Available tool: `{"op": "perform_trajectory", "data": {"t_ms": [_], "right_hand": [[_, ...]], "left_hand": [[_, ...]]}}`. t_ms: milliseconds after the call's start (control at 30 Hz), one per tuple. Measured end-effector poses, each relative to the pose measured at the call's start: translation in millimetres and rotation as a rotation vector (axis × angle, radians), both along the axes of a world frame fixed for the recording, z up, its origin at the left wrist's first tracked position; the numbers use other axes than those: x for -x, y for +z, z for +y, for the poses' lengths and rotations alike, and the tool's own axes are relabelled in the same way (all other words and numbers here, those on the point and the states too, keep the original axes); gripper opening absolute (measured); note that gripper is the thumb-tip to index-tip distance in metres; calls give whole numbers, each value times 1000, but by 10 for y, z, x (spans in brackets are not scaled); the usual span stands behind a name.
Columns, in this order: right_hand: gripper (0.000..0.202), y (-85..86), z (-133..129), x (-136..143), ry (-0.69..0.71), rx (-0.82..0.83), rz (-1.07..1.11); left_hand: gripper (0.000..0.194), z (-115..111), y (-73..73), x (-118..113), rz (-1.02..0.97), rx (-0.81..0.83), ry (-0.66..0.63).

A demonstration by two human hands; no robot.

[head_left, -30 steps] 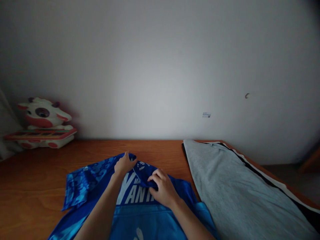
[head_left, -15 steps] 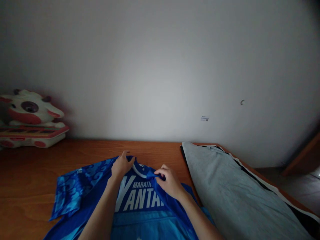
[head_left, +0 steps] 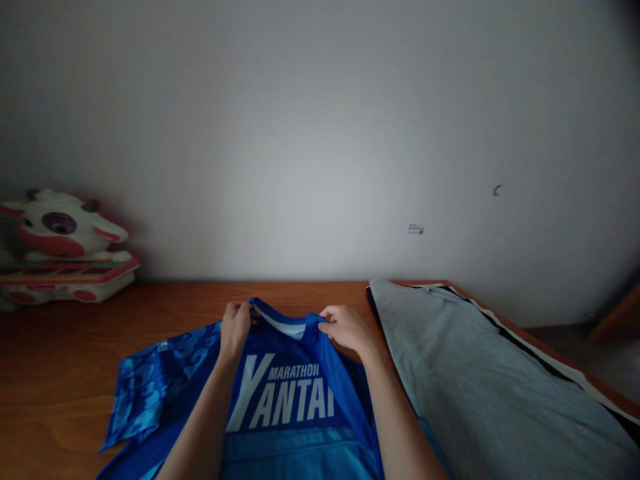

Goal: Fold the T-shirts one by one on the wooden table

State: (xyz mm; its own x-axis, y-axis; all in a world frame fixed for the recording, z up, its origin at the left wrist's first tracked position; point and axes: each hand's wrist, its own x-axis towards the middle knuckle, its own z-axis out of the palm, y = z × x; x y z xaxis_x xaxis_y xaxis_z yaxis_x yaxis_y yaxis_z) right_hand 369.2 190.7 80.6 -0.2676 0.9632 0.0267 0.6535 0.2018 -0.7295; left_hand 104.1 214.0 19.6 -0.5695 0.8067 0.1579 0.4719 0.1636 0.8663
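A blue T-shirt (head_left: 290, 440) with white "MARATHON YANTAI" lettering lies spread on the wooden tabletop, its neckline toward the wall. My left hand (head_left: 237, 328) pinches the shirt beside the left end of the collar. At the collar's other end, my right hand (head_left: 345, 327) grips the fabric between thumb and fingers. The collar is drawn up and taut between both hands. On the left, the patterned sleeve (head_left: 143, 383) lies out flat. My right forearm hides much of the shirt's right side.
A grey cloth (head_left: 465, 373) with black and white edging lies on the right side of the wooden tabletop (head_left: 55, 363). A cow-shaped toy keyboard (head_left: 70, 250) stands at the far left. Behind the table rises a pale wall (head_left: 310, 147) bearing a small label (head_left: 415, 229) and a hook (head_left: 497, 191).
My right hand has moved up and slightly right, pulling the collar straighter. More of the lettering shows. My left hand stays at the collar, and the view has shifted slightly.
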Motion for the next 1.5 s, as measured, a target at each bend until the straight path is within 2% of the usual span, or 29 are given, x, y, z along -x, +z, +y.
{"op": "perform_trajectory", "data": {"t_ms": [167,300,400,467,533,600,767,833,900,1000,1067,1233,1267,1367,1500], "right_hand": [[20,-35,43,-38,-67,128,27],[37,-121,111,13,-145,78,81],[62,-230,143,25,-143,-75,-12],[66,-298,144,8,-110,-119,-157],[56,-335,133,-25,-103,-101,-260],[53,-338,112,-62,-126,-79,-294],[99,-337,34,-85,-141,92,-384],[106,-377,6,-59,-124,105,-393],[91,-424,-11,-32,-119,56,-390],[37,-462,-6,-23,-128,-26,-357],[16,-456,20,-54,-130,-54,-323],[5,-383,152,-370,-158,-86,-168],[2,-366,174,-491,-170,-85,-127],[11,-319,176,-950,-237,-60,12],[19,-351,22,-1545,-417,19,198]], "left_hand": [[31,15,8,-16,-209,-70,-15],[38,41,-18,-70,-175,-114,-112],[42,51,-69,-120,-14,-104,-215],[41,49,-117,-160,131,-40,-298],[39,38,-173,-207,279,48,-366],[45,13,-230,-256,414,127,-398],[64,-82,-331,-337,664,245,-408],[65,-105,-336,-347,732,276,-410],[66,-115,-325,-351,782,302,-414],[66,-118,-303,-357,835,326,-421],[66,-119,-298,-359,861,335,-421],[63,-115,-308,-347,897,329,-431],[63,-112,-312,-343,897,324,-432],[65,-103,-326,-335,884,310,-431],[67,-100,-340,-337,853,306,-430]]}}
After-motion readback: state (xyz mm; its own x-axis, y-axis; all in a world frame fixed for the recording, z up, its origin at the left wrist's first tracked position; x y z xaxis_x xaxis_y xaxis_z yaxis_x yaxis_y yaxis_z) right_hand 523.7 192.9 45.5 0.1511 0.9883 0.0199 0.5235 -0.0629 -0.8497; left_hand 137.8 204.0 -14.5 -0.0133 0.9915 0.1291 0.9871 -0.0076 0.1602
